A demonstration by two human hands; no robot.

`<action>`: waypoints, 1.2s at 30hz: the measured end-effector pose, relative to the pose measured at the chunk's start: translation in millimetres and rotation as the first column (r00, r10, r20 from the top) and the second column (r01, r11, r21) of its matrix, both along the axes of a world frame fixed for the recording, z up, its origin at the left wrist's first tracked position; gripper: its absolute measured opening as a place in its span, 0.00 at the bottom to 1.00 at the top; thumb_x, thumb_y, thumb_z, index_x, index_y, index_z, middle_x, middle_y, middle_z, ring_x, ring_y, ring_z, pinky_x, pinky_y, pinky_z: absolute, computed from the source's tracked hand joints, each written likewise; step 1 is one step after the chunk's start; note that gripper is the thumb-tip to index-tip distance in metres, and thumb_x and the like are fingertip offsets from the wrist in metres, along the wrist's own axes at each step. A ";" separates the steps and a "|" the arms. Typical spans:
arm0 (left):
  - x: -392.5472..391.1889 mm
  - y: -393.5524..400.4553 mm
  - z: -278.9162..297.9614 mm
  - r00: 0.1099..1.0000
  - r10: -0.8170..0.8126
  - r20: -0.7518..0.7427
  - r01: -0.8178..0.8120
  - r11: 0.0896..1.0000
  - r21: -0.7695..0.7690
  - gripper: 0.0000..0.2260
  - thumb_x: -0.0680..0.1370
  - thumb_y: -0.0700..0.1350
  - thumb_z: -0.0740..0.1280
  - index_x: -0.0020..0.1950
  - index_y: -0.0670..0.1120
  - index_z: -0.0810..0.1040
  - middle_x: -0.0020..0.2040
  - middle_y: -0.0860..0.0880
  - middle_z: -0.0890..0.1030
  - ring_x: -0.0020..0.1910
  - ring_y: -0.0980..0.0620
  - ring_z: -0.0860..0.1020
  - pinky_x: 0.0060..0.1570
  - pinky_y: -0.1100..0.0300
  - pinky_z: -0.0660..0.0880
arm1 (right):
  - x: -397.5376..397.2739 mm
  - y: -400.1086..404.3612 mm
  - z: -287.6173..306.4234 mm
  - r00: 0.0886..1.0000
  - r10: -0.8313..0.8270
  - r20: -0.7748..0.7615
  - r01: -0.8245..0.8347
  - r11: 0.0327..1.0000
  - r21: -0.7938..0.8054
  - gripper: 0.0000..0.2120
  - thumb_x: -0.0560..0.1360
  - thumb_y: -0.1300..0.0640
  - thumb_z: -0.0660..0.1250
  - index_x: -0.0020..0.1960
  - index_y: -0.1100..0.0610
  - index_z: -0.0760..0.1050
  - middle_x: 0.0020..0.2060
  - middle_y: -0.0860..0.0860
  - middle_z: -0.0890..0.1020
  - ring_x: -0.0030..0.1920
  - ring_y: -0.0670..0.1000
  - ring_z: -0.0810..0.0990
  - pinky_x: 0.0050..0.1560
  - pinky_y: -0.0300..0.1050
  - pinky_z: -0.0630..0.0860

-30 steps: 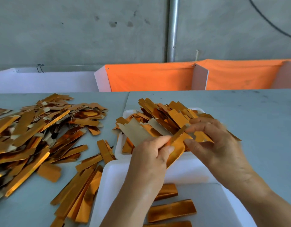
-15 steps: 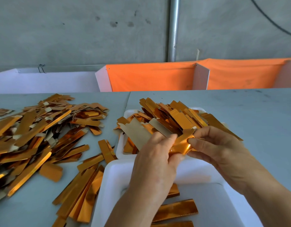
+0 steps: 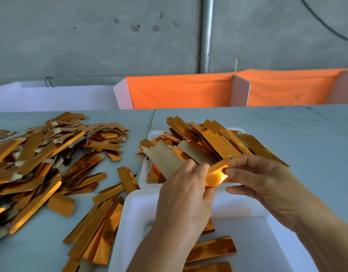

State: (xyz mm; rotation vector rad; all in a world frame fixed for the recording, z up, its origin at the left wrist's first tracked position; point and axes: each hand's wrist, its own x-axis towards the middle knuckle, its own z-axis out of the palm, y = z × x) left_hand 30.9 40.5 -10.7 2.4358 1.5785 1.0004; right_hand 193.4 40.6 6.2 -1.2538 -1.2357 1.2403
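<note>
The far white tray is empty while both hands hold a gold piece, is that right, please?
Not quite: the head view shows the far white tray heaped with gold pieces; the left hand and right hand do hold a gold piece.

Orange cloth, metal pipe, concrete wall

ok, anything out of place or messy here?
The far tray is overfilled: its strips jut past the rim over the table. The left pile is scattered, some pieces face down. The left hand and right hand pinch the held strip above the near tray; nothing damaged shows.
</note>
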 end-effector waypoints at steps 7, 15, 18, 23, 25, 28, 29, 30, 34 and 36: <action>3.2 -0.6 0.1 1.000 -0.022 0.010 0.023 0.998 -0.054 0.19 0.78 0.56 0.63 0.68 0.56 0.67 0.51 0.60 0.69 0.46 0.61 0.67 0.36 0.76 0.60 | 1.0 1.4 -1.3 0.998 0.047 -0.028 -0.049 0.997 -0.059 0.11 0.64 0.56 0.69 0.43 0.62 0.82 0.44 0.56 0.85 0.46 0.52 0.85 0.45 0.44 0.81; -2.0 -0.6 6.5 0.999 -0.035 0.030 0.037 0.996 -0.078 0.12 0.79 0.53 0.62 0.62 0.56 0.72 0.49 0.58 0.78 0.48 0.57 0.76 0.46 0.68 0.73 | -7.3 1.9 -7.4 0.990 0.121 -0.068 -0.119 0.992 0.041 0.13 0.69 0.55 0.67 0.47 0.63 0.80 0.43 0.54 0.84 0.48 0.52 0.83 0.44 0.41 0.80; -2.0 -0.4 9.6 0.996 -0.049 0.073 0.058 0.989 -0.134 0.13 0.79 0.51 0.62 0.64 0.55 0.72 0.51 0.57 0.79 0.50 0.56 0.77 0.48 0.66 0.74 | -12.0 2.6 -7.9 0.999 0.042 0.031 -0.046 0.991 0.125 0.13 0.68 0.53 0.67 0.45 0.62 0.80 0.42 0.57 0.84 0.46 0.52 0.83 0.42 0.39 0.80; -1.5 -1.1 15.0 0.993 -0.102 0.060 0.111 0.978 -0.178 0.19 0.81 0.49 0.59 0.72 0.54 0.65 0.57 0.54 0.79 0.55 0.56 0.77 0.55 0.62 0.74 | -10.5 4.2 -7.0 0.999 -0.007 0.047 -0.003 0.978 0.207 0.06 0.66 0.54 0.67 0.38 0.55 0.80 0.34 0.49 0.82 0.36 0.45 0.82 0.35 0.35 0.77; -1.7 0.9 14.1 0.995 -0.096 0.033 0.101 0.979 -0.177 0.21 0.81 0.47 0.60 0.73 0.54 0.64 0.58 0.52 0.78 0.58 0.54 0.76 0.58 0.59 0.73 | -7.2 4.8 -7.2 0.999 0.046 -0.019 -0.042 0.984 0.172 0.05 0.67 0.53 0.68 0.37 0.54 0.81 0.33 0.50 0.81 0.35 0.45 0.80 0.34 0.35 0.76; -2.3 -0.3 12.9 0.992 -0.115 0.057 0.123 0.979 -0.165 0.19 0.81 0.48 0.59 0.72 0.53 0.66 0.55 0.52 0.78 0.54 0.54 0.76 0.54 0.61 0.74 | -2.6 4.9 -6.5 0.985 0.128 -0.113 -0.114 0.986 0.123 0.07 0.68 0.54 0.67 0.39 0.56 0.82 0.32 0.52 0.80 0.33 0.45 0.77 0.33 0.34 0.75; -2.6 -1.8 12.9 0.988 -0.133 0.080 0.144 0.978 -0.149 0.18 0.81 0.51 0.57 0.71 0.54 0.67 0.52 0.54 0.78 0.52 0.55 0.75 0.51 0.62 0.74 | -1.9 5.1 -6.1 0.981 0.141 -0.134 -0.126 0.985 0.118 0.07 0.69 0.54 0.67 0.39 0.56 0.83 0.32 0.52 0.80 0.32 0.45 0.77 0.33 0.34 0.75; -2.4 -3.1 12.7 0.983 -0.153 0.102 0.166 0.978 -0.130 0.17 0.81 0.53 0.57 0.69 0.54 0.68 0.50 0.55 0.77 0.50 0.56 0.75 0.48 0.63 0.73 | -1.5 5.2 -5.9 0.978 0.148 -0.148 -0.131 0.984 0.118 0.07 0.69 0.54 0.67 0.40 0.56 0.83 0.32 0.53 0.80 0.32 0.46 0.77 0.33 0.34 0.75; -2.1 -0.9 7.0 0.984 -0.143 0.104 0.150 0.987 -0.064 0.16 0.78 0.58 0.59 0.63 0.55 0.71 0.46 0.59 0.74 0.46 0.59 0.73 0.40 0.70 0.68 | -1.9 5.9 -7.2 0.977 0.150 -0.151 -0.132 0.984 0.123 0.07 0.69 0.54 0.67 0.40 0.56 0.83 0.32 0.53 0.80 0.32 0.46 0.79 0.34 0.35 0.76; -2.4 0.8 4.2 0.988 -0.127 0.082 0.132 0.989 -0.059 0.13 0.78 0.58 0.59 0.59 0.54 0.73 0.41 0.58 0.72 0.42 0.57 0.72 0.37 0.71 0.64 | -1.5 6.6 -7.9 0.973 0.162 -0.163 -0.146 0.984 0.104 0.07 0.69 0.54 0.67 0.41 0.56 0.83 0.32 0.54 0.81 0.33 0.46 0.80 0.34 0.35 0.77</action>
